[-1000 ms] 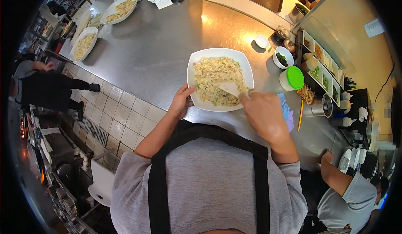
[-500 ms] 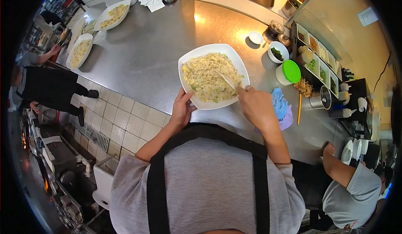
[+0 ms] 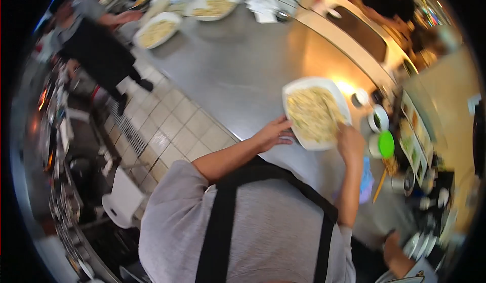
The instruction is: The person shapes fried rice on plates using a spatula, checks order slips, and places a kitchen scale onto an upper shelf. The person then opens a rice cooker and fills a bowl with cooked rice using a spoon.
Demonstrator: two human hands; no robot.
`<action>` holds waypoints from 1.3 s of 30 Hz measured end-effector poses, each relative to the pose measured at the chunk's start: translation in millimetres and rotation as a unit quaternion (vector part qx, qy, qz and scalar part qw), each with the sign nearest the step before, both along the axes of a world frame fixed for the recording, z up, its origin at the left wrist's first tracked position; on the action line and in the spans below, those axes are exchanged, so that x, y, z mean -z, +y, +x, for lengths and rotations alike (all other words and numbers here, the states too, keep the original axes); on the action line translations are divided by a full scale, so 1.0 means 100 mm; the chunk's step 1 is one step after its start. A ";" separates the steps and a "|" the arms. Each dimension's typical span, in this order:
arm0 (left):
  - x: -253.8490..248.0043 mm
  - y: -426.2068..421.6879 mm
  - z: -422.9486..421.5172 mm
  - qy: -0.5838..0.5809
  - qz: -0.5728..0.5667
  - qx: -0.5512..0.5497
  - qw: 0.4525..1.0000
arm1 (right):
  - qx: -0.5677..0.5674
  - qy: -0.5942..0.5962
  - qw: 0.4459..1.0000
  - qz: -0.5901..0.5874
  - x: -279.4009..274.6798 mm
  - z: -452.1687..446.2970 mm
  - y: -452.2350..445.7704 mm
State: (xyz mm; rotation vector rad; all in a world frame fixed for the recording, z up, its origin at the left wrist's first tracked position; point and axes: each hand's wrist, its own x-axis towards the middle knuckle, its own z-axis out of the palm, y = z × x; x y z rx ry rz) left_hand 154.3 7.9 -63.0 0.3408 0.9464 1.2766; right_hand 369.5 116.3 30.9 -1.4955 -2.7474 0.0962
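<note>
A white square bowl [image 3: 297, 86] of fried rice [image 3: 313, 114] stands on the steel counter [image 3: 228, 65]. At its left rim is my left hand [image 3: 276, 132], fingers apart, with the fingertips at or very near the rim. My right hand [image 3: 350, 140] is closed on a spoon [image 3: 330, 108] at the bowl's right side. The spoon's front part lies in the rice. The picture is blurred, so the exact contact of my left fingers is hard to tell.
Two more dishes of rice [image 3: 157, 32] [image 3: 213, 6] stand at the far left. A green-lidded tub [image 3: 386, 144], a bowl of greens [image 3: 377, 119] and topping trays [image 3: 415, 149] are at the right. One person [image 3: 96, 50] stands left, another's arm [image 3: 396, 255] shows lower right.
The view has swung, so the counter and bowl appear farther right and tilted. My left fingers have spread and loosened from the rim. The person at the left now faces the dishes with an arm stretched out.
</note>
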 end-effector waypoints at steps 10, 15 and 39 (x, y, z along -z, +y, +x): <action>0.35 0.28 -3.42 0.130 -0.080 -0.334 0.930 | 0.045 0.013 0.999 0.022 -0.23 0.02 -0.74; 0.31 0.14 -4.83 0.109 -0.116 -0.533 0.831 | 0.197 0.196 0.959 -0.063 -0.22 0.07 -0.94; 0.10 -1.10 -3.83 0.094 -0.033 -0.428 0.898 | 0.196 0.659 0.692 -0.221 0.97 -2.10 0.46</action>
